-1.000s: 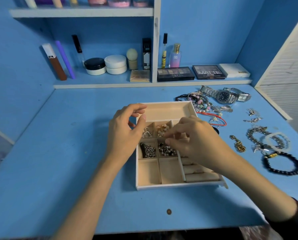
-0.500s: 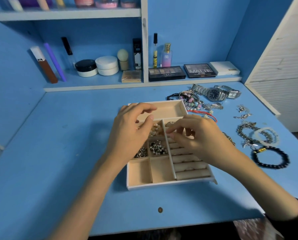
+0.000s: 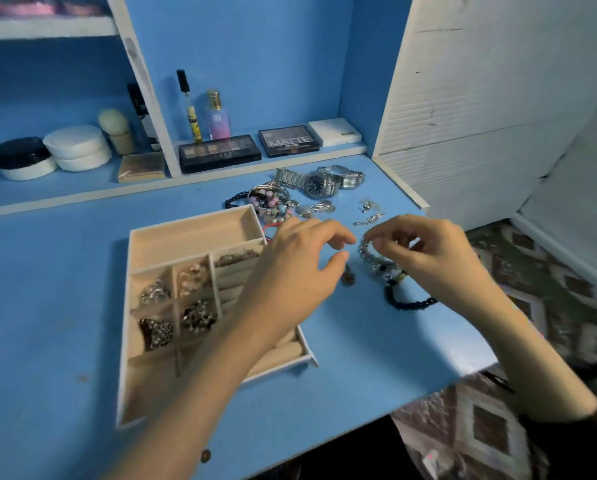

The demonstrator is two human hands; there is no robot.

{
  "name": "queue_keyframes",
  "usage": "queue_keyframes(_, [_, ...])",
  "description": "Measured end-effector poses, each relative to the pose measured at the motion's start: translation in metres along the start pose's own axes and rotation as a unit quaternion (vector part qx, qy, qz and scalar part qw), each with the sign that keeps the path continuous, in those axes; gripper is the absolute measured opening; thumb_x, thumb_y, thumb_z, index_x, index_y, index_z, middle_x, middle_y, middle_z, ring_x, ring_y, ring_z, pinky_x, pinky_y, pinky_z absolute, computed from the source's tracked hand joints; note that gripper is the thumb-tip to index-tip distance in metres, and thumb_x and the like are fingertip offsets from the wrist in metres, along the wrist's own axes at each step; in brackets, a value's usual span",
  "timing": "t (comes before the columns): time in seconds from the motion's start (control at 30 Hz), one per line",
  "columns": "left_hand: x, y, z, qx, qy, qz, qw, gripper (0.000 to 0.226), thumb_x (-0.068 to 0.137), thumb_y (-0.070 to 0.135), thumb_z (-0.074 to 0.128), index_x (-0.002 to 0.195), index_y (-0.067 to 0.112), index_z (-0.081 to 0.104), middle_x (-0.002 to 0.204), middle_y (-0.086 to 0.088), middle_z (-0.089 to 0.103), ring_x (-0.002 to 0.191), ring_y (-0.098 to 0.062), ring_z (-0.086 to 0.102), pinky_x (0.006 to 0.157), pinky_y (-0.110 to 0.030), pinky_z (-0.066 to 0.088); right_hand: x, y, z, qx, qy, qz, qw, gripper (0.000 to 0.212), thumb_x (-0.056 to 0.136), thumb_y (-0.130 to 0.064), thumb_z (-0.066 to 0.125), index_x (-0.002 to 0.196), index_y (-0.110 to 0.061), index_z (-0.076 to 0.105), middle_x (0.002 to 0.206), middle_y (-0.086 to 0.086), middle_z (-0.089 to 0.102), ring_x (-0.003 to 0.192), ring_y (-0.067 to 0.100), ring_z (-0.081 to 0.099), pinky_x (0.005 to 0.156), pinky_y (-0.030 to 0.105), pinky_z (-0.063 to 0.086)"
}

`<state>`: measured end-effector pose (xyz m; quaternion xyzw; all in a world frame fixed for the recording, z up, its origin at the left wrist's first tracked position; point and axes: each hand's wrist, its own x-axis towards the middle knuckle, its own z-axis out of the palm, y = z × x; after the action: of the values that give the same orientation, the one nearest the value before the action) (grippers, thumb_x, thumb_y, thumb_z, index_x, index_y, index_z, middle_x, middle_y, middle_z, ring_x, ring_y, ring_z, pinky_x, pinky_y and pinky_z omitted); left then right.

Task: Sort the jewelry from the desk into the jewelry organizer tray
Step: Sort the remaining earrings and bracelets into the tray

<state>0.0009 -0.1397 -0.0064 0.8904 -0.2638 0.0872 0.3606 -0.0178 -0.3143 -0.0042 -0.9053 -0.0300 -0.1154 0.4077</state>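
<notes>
The beige jewelry organizer tray [image 3: 193,233] lies on the blue desk [image 3: 54,278], with several small compartments holding silver and dark pieces. Right of it my right hand [image 3: 428,254] pinches a silver chain bracelet [image 3: 368,252] lifted off the desk. My left hand [image 3: 297,268] hovers just right of the tray, fingers loosely curved and holding nothing, close to the bracelet. A black bead bracelet [image 3: 411,303] lies under my right hand. A small gold piece [image 3: 348,278] sits between my hands.
Behind my hands lie a heap of bead bracelets [image 3: 271,202], two watches [image 3: 319,183], silver charms [image 3: 369,211]. Makeup palettes [image 3: 219,152], jars [image 3: 77,147] and bottles stand on the back shelf. A white louvred panel [image 3: 463,98] bounds the desk's right edge.
Both hands left the tray and moved right over the loose jewelry. My right hand has taken hold of the silver chain bracelet. The camera turned right.
</notes>
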Motion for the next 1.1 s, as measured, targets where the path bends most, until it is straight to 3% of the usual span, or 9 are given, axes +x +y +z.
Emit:
queue_keyframes(0.1, [0.008,0.012,0.017,0.023,-0.086,0.031,0.996,0.013,0.086,0.028,0.06,0.099,0.027,0.063,0.085,0.017,0.056,0.089,-0.01,0.044,0.076,-0.018,0.028,0.001,0.014,-0.016,-0.003,0.021,0.02,1.0,0.014,0.083,-0.01,0.062,0.082,-0.019,0.072,0.06,-0.009,0.056,0.054,0.002,0.047,0.052,0.009,0.034])
queue_keyframes(0.2, [0.01,0.025,0.033,0.063,-0.199,0.071,0.975,0.025,0.085,0.036,0.06,0.108,0.027,0.06,0.101,0.01,0.057,0.099,-0.012,0.041,0.088,-0.025,0.034,0.004,0.026,-0.023,-0.006,0.038,0.037,0.999,0.016,0.082,-0.008,0.061,0.082,-0.02,0.073,0.062,-0.005,0.058,0.057,0.004,0.046,0.054,0.01,0.035])
queue_keyframes(0.3, [0.01,0.03,0.046,0.114,-0.225,0.103,0.962,0.031,0.085,0.038,0.059,0.113,0.025,0.058,0.112,0.004,0.051,0.109,-0.016,0.037,0.089,-0.029,0.035,0.004,0.033,-0.025,-0.002,0.039,0.052,0.998,0.016,0.083,-0.011,0.061,0.082,-0.022,0.072,0.062,-0.003,0.059,0.057,0.007,0.046,0.055,0.012,0.036])
queue_keyframes(0.5, [0.012,0.029,0.053,0.151,-0.198,0.129,0.96,0.023,0.091,0.035,0.052,0.104,0.017,0.057,0.109,0.002,0.05,0.11,-0.016,0.035,0.088,-0.03,0.036,0.005,0.04,-0.025,-0.006,0.03,0.055,0.998,0.013,0.084,-0.015,0.061,0.085,-0.02,0.073,0.077,0.01,0.067,0.072,0.021,0.056,0.062,0.024,0.04])
queue_keyframes(0.63, [0.015,0.025,0.046,0.046,-0.164,0.085,0.982,0.016,0.093,0.03,0.049,0.099,0.016,0.055,0.102,0.007,0.055,0.101,-0.012,0.039,0.086,-0.026,0.034,0.005,0.043,-0.025,-0.008,0.022,0.055,0.998,0.011,0.084,-0.015,0.063,0.085,-0.021,0.072,0.077,0.007,0.068,0.071,0.016,0.055,0.062,0.022,0.04])
queue_keyframes(0.8, [0.022,0.024,0.024,-0.095,-0.055,0.017,0.994,0.009,0.092,0.022,0.053,0.095,0.015,0.057,0.082,0.011,0.058,0.068,0.009,0.049,0.063,-0.007,0.035,0.005,0.044,-0.022,-0.022,0.003,0.053,0.998,0.004,0.081,-0.023,0.068,0.084,-0.023,0.071,0.07,0.002,0.063,0.064,0.014,0.051,0.057,0.018,0.037])
queue_keyframes(0.97, [0.025,0.02,0.006,-0.138,0.01,-0.013,0.99,0.004,0.092,0.023,0.053,0.09,0.021,0.056,0.078,0.013,0.062,0.079,0.002,0.056,0.069,-0.015,0.045,0.006,0.043,-0.019,-0.051,-0.021,0.06,0.997,0.014,0.076,-0.037,0.072,0.077,-0.024,0.069,0.066,-0.004,0.059,0.055,0.006,0.045,0.054,0.018,0.035])
queue_keyframes(1.1, [0.025,0.017,-0.003,-0.143,0.025,-0.03,0.989,0.005,0.092,0.023,0.052,0.09,0.021,0.056,0.079,0.011,0.064,0.078,-0.001,0.059,0.076,-0.032,0.051,0.009,0.04,-0.015,-0.141,-0.034,0.06,0.988,0.024,0.074,-0.041,0.073,0.076,-0.018,0.068,0.072,-0.001,0.06,0.067,0.012,0.053,0.063,0.029,0.043])
